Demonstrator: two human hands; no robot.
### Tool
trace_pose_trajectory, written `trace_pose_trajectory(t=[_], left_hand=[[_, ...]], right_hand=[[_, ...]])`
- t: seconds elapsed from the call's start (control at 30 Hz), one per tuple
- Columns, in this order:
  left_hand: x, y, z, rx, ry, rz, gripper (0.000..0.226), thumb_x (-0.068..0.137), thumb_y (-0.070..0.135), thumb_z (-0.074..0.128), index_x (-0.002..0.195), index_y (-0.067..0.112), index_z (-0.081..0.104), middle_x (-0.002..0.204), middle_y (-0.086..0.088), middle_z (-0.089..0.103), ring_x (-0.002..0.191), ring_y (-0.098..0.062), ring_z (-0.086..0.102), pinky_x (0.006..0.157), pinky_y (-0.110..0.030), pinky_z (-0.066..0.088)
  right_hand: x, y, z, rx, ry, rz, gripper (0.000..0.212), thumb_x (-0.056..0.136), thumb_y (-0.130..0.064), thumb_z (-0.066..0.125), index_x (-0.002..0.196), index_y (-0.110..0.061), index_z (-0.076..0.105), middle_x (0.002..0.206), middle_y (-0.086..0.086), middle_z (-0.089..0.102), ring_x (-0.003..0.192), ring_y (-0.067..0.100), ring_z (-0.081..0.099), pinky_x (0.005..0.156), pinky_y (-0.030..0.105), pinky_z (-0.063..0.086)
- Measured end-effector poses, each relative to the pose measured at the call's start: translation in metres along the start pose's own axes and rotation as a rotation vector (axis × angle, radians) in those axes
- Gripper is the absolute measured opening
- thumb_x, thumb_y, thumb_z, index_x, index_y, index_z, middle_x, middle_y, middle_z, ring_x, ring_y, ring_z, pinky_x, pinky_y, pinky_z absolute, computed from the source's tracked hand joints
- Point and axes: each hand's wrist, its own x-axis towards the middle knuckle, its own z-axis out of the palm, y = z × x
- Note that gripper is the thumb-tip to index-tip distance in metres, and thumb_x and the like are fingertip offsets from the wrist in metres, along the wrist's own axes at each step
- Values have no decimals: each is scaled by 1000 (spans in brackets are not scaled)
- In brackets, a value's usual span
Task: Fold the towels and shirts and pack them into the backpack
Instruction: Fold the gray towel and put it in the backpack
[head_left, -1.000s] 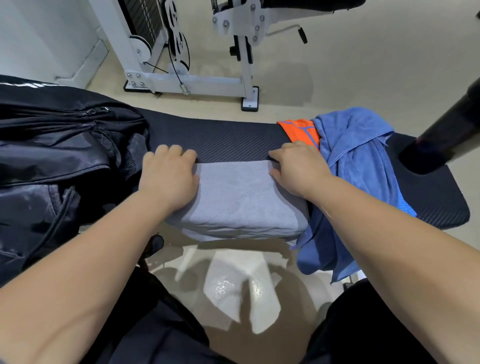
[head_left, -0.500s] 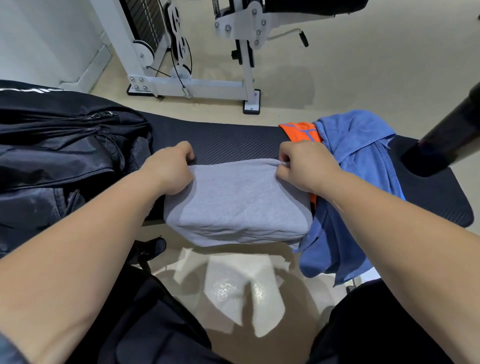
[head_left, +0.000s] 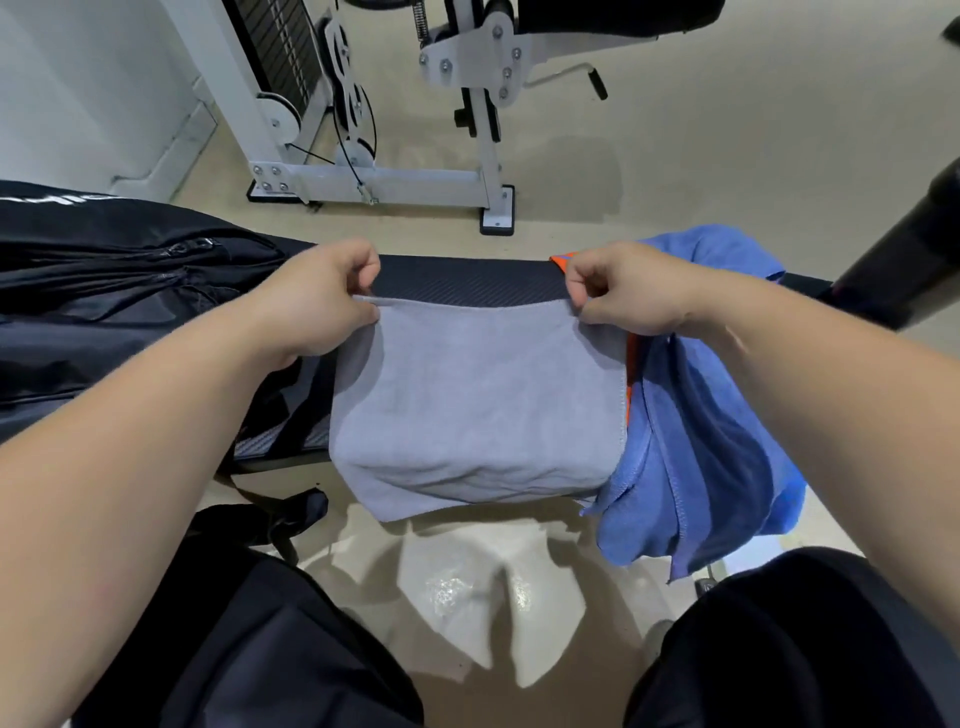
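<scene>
over the bench's (head_left: 467, 280) near edge, a grey towel's (head_left: 467, 405) far corners are pinched by the left hand (head_left: 317, 296) and right hand (head_left: 623, 291).

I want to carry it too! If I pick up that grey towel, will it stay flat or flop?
Probably flop: the grey towel droops and wrinkles over the near edge of the bench. Likely light, since the left hand and right hand each hold a far corner with only a pinch. Its fuzzy-looking surface shouldn't slip much.
</scene>
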Motion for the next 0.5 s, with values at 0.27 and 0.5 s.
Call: trace_pose_trajectory(t=[0.27, 0.5], left_hand=[[47, 13, -20, 317, 107, 58, 16, 90, 6, 58, 82, 18, 51, 85, -3, 58, 82, -28, 49, 64, -34, 35], [74, 27, -42, 297, 405, 156, 14, 82, 5, 57, 84, 18, 59, 88, -1, 60, 86, -27, 52, 75, -37, 46]], right_hand=[[32, 2, -33, -116, 143, 54, 21, 86, -8, 66, 81, -25, 78, 74, -14, 67, 68, 7, 59, 56, 13, 40], [51, -4, -50, -280, 449, -30, 30, 84, -10, 58, 103, -21, 78, 105, 5, 67, 107, 33, 59, 93, 34, 49]])
